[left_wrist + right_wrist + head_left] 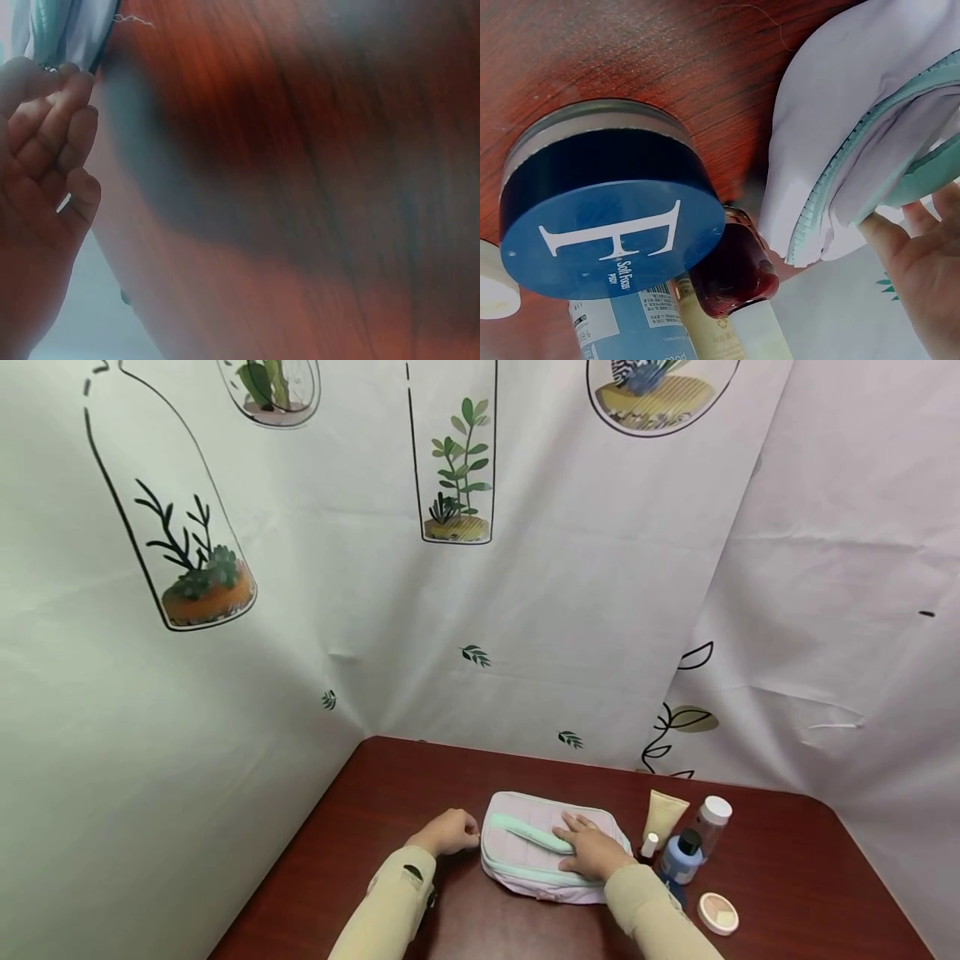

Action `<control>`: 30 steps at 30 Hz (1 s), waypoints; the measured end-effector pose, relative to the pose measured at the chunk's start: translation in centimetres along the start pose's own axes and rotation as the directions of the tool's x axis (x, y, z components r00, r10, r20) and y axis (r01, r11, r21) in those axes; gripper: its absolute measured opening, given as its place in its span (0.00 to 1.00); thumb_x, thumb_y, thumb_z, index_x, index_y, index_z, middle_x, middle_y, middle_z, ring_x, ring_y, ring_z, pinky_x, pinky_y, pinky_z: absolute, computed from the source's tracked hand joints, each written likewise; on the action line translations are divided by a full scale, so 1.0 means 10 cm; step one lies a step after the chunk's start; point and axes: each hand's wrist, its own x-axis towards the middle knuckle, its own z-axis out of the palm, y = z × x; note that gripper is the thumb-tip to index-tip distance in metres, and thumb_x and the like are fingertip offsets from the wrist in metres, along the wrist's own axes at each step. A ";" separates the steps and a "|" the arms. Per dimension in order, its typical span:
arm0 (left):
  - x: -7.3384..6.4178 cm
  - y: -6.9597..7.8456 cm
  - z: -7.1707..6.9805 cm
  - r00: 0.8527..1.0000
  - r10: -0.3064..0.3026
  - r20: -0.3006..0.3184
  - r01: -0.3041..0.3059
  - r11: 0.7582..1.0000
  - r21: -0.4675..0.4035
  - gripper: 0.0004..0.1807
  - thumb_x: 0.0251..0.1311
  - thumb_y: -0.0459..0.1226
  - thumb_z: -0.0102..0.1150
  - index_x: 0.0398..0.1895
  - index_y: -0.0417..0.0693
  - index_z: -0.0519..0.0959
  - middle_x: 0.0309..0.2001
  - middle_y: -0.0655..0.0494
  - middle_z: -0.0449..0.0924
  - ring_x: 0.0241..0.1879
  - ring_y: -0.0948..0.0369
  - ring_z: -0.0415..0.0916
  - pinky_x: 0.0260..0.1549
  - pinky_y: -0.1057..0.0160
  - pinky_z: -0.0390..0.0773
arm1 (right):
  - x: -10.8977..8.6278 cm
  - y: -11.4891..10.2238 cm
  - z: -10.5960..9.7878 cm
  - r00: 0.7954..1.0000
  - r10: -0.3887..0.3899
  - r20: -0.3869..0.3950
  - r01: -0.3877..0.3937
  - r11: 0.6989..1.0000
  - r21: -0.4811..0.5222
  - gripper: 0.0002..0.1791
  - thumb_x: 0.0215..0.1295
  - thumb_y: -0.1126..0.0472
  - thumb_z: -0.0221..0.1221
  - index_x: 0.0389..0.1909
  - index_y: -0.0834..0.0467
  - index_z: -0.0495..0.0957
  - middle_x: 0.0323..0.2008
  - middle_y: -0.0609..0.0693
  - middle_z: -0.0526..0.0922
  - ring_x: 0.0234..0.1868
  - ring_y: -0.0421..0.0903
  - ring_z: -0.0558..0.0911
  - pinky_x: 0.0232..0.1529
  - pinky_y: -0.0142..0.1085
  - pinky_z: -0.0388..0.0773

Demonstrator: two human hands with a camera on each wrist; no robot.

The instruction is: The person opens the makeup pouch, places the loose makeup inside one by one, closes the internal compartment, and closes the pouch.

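A pale lilac cosmetic bag (517, 857) with a mint zipper and a mint top handle (528, 832) lies flat on the table. At its left end my left hand (447, 832) pinches a tiny metal zipper pull (51, 70) between thumb and forefinger, the other fingers curled. My right hand (592, 852) rests on the right part of the lid, fingers spread beside and against the handle. In the right wrist view, the zipper teeth (832, 176) run along the bag's edge near the right fingertips (881, 229).
Right of the bag stand a cream tube (663, 817), a dark red nail polish bottle (735, 266), a blue bottle (681, 862), a clear white-capped bottle (712, 818) and a blue-lidded powder jar (611, 232). A round compact (717, 914) lies nearer. Printed cloth (525, 693) hangs behind the table.
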 end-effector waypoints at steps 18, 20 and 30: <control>-0.23 0.13 -0.01 0.989 0.024 0.149 0.009 0.977 -0.213 0.06 0.42 0.27 0.58 0.14 0.41 0.79 0.11 0.61 0.73 0.14 0.67 0.66 0.15 0.71 0.64 | -0.01 -0.04 0.05 0.998 0.048 -0.031 -0.050 0.998 -0.047 0.31 0.50 0.56 0.67 0.56 0.61 0.74 0.63 0.62 0.65 0.64 0.64 0.60 0.55 0.55 0.64; -0.24 0.14 0.00 0.987 0.028 0.158 0.009 0.975 -0.224 0.06 0.42 0.26 0.58 0.14 0.40 0.80 0.11 0.59 0.74 0.14 0.67 0.66 0.15 0.71 0.64 | -0.02 -0.05 0.05 0.998 0.050 -0.037 -0.051 0.997 -0.050 0.31 0.50 0.56 0.67 0.56 0.61 0.74 0.63 0.62 0.65 0.64 0.64 0.60 0.55 0.55 0.64; -0.28 0.19 0.02 0.983 0.062 0.175 -0.012 0.963 -0.271 0.05 0.45 0.26 0.57 0.17 0.37 0.81 0.13 0.55 0.77 0.14 0.67 0.69 0.17 0.71 0.67 | -0.02 -0.06 0.05 0.998 0.048 -0.042 -0.051 0.996 -0.072 0.31 0.50 0.55 0.67 0.56 0.60 0.74 0.63 0.61 0.65 0.64 0.63 0.61 0.54 0.54 0.66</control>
